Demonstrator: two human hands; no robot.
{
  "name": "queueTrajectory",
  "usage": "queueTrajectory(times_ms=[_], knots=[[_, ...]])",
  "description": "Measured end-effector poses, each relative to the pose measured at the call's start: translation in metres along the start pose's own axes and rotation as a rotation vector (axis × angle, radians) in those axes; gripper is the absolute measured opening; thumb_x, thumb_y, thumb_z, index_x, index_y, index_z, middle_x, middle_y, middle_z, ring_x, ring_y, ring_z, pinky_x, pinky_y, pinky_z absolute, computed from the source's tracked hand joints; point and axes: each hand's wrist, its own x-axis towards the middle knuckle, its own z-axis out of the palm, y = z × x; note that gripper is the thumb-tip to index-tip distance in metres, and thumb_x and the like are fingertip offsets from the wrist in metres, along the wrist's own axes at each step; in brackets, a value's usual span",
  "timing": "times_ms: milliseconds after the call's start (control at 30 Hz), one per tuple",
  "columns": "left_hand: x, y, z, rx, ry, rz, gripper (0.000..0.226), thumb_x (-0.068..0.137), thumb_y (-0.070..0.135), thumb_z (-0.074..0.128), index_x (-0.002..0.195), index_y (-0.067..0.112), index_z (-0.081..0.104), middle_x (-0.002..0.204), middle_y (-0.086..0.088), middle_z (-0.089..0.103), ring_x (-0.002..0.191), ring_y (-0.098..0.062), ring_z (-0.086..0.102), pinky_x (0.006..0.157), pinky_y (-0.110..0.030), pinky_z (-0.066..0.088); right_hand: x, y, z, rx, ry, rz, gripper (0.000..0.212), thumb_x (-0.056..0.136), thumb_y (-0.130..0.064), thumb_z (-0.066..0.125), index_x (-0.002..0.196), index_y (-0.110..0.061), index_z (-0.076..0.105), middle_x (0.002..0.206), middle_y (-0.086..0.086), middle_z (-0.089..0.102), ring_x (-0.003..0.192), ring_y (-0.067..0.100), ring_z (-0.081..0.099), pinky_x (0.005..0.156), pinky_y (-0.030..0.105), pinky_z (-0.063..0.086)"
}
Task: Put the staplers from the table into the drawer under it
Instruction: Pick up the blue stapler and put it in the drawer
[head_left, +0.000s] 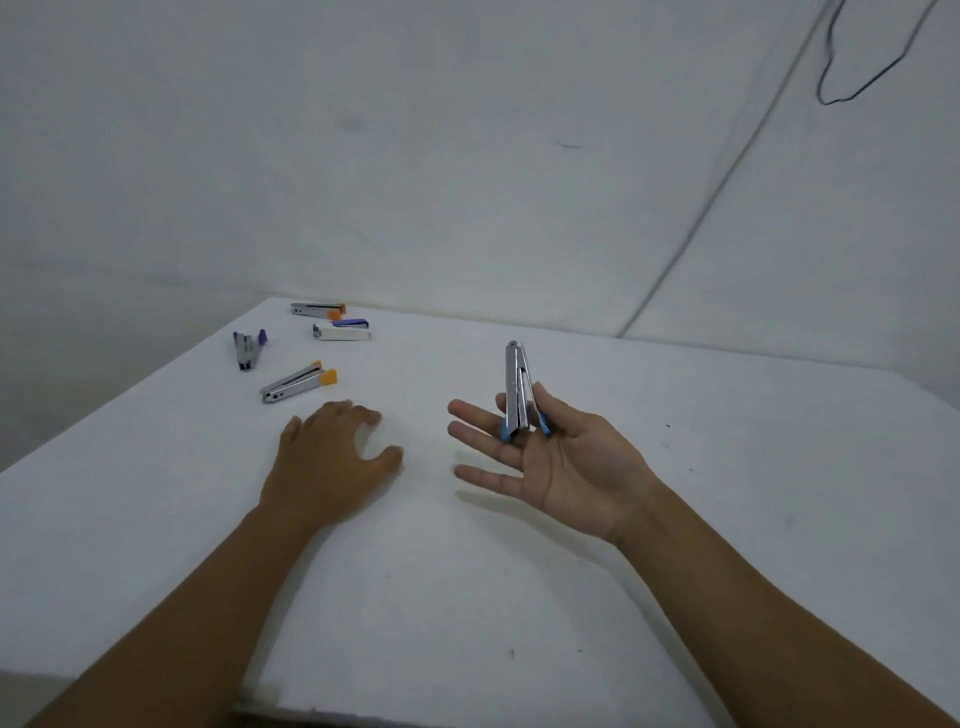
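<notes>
step: blue stapler (519, 395) is pinched upright in right hand (561, 462)
left hand (332, 462): spread, rested on surface (467, 597)
next: drawer, unseen, must be reached

The light is dim and even, with a cool grey-blue cast over the white worktop (467, 597) and the wall behind it. No strong source shows; shadows are soft, only a faint one on the worktop under the right hand (561, 462). No glare appears, except small shine on the metal stapler (517, 387) in that hand. The picture is slightly soft and grainy. The wide lens bends the worktop's far edge and the corners.
</notes>
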Motion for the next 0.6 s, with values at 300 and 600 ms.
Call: queueTrajectory(times_ms=[300,600], knots=[[-0.029,0.036,0.005,0.018,-0.111,-0.011,0.082,0.069,0.069,0.041,0.142,0.032,0.046,0.159,-0.004,0.034,0.15,-0.019,0.024,0.122,-0.051,0.008,-0.081,0.029,-0.005,0.105,-0.007,-0.029,0.038,0.108,-0.039,0.039,0.12,-0.006,0.054,0.152,0.026,0.047,0.142,0.042,0.046,0.119,0.064,0.026],[-0.074,0.094,0.027,-0.004,-0.131,0.089,0.07,0.081,0.063,0.05,0.142,0.03,0.046,0.158,-0.004,0.034,0.15,-0.022,0.023,0.122,-0.053,0.008,-0.134,0.04,-0.001,-0.703,0.396,-0.454,0.039,0.099,-0.047,0.043,0.121,-0.016,0.055,0.127,-0.002,0.072,0.118,0.022,0.069,0.1,0.048,0.056]])
